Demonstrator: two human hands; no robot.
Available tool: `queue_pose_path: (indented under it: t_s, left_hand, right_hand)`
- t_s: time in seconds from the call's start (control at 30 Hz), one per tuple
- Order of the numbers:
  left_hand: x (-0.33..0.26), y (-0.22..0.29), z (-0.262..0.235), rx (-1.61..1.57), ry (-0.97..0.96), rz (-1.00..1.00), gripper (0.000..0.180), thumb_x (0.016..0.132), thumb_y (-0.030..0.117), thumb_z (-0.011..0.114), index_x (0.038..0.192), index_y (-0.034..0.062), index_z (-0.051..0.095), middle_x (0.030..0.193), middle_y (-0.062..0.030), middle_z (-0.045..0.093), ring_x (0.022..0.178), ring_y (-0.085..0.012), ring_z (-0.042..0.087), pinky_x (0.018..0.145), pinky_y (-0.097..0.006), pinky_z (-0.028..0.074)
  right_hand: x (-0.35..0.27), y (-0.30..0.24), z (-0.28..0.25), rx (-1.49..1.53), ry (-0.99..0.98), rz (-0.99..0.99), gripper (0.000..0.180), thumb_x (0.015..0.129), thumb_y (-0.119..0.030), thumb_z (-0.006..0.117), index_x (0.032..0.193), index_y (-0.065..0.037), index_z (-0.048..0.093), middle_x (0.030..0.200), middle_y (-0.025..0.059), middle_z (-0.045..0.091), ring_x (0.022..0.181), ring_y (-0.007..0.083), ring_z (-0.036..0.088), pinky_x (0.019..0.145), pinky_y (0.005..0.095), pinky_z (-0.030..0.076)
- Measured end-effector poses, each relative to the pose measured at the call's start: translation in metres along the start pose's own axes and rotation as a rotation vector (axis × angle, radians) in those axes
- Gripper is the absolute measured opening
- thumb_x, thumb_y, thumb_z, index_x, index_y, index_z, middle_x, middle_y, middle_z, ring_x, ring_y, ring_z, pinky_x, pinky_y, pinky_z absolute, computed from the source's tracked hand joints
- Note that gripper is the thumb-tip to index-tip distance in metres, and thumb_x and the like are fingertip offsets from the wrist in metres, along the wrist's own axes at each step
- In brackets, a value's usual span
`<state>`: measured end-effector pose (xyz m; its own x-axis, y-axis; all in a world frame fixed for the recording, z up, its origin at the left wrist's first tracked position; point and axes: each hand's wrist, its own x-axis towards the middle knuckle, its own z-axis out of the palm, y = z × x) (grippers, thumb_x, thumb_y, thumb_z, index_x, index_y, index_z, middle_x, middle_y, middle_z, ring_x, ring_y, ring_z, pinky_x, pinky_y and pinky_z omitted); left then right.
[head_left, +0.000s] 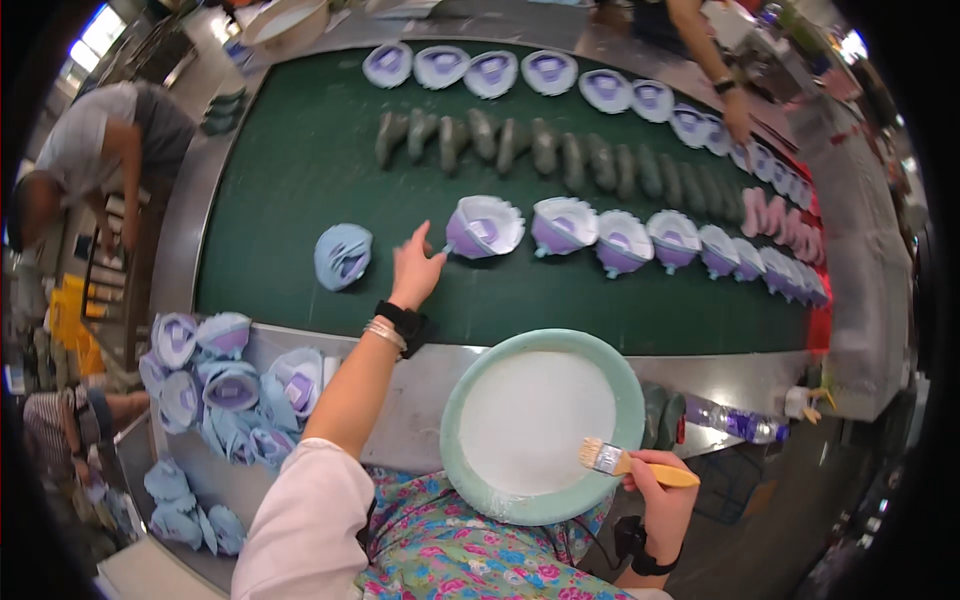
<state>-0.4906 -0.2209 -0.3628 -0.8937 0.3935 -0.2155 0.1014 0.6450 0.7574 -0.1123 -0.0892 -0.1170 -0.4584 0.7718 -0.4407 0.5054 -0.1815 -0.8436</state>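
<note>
- green conveyor belt (300,180) fills the upper field, steel-edged, with rows of shoe uppers laid across it: lilac-and-white ones along the far edge, a line of dark grey soles (560,160) behind the near row, pink pieces at the far right.
- i see my left hand (415,268) stretched out over the belt, fingers loose and apart, holding nothing; its fingertips are just beside the nearest lilac upper (483,227), and i cannot tell whether they touch it.
- a blue upper (343,256) lies alone on the belt to the left of that hand, apart from the row.
- my right hand (662,492) is closed around the yellow handle of a flat brush (605,458); its bristles rest over the rim of the green basin (470,470), which holds white liquid.
- a heap of blue and lilac uppers (230,385) sits in the steel tray at my left side.
- other people are at the far edge and at the left; their hands are well apart from mine.
- judgement: to do this well, seat the upper squarely in the row, opening up, spaced like its neighbours, and keep the loaded brush over the basin so no drip lands on the belt.
</note>
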Motion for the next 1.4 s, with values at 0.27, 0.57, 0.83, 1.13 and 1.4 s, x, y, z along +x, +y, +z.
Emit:
queue_pose_path:
  t_s: [0.27,0.57,0.83,1.13,1.4]
  left_hand:
    - [-0.032,-0.094,-0.117,0.471,0.238,0.117,0.079,0.068,0.019,0.079,0.137,0.0191,0.042,0.136,-0.0168,0.045,0.117,-0.0382,0.049,0.091,-0.043,0.048]
    - [-0.243,0.153,-0.082,-0.748,-0.512,0.542,0.078,0.071,0.001,0.077,0.139,0.0112,0.041,0.150,-0.0124,0.032,0.134,-0.0257,0.038,0.107,-0.037,0.034]
    - [-0.314,0.160,-0.092,-0.532,-0.627,0.744,0.080,0.072,-0.009,0.062,0.145,0.0070,0.031,0.150,-0.0247,0.025,0.136,-0.0344,0.035,0.108,-0.042,0.031]
    - [-0.356,0.119,-0.105,-0.251,-0.549,0.637,0.075,0.071,-0.016,0.050,0.142,0.0041,0.037,0.130,-0.0226,0.051,0.101,-0.0287,0.062,0.086,-0.030,0.048]
    - [-0.392,0.049,-0.135,-0.218,-1.012,0.287,0.037,0.089,0.010,0.063,0.124,0.0003,0.057,0.122,-0.0073,0.061,0.109,-0.0144,0.057,0.094,-0.029,0.045]
  right_hand:
    - [0.017,-0.010,0.021,-0.076,-0.187,-0.235,0.013,0.090,-0.003,0.051,0.088,0.004,0.061,0.099,0.0103,0.060,0.081,0.0153,0.058,0.073,0.0265,0.047]
    - [-0.035,-0.048,0.033,-0.223,-0.280,-0.580,0.037,0.071,-0.003,0.077,0.105,0.000,0.063,0.102,0.0100,0.058,0.074,0.0113,0.054,0.060,0.0240,0.042]
    - [-0.081,-0.020,-0.001,-0.267,-0.421,-0.747,0.040,0.062,-0.009,0.084,0.097,-0.002,0.067,0.094,0.0140,0.062,0.076,0.0275,0.065,0.065,0.0349,0.050]
    - [-0.093,0.008,0.007,-0.477,-0.564,-0.879,0.027,0.077,-0.017,0.072,0.098,-0.001,0.063,0.090,0.0136,0.066,0.079,0.0288,0.063,0.068,0.0361,0.050]
    - [-0.038,0.064,-0.002,-0.374,-0.009,-0.529,0.018,0.082,-0.018,0.070,0.086,-0.001,0.068,0.087,0.0131,0.065,0.080,0.0293,0.060,0.069,0.0361,0.047]
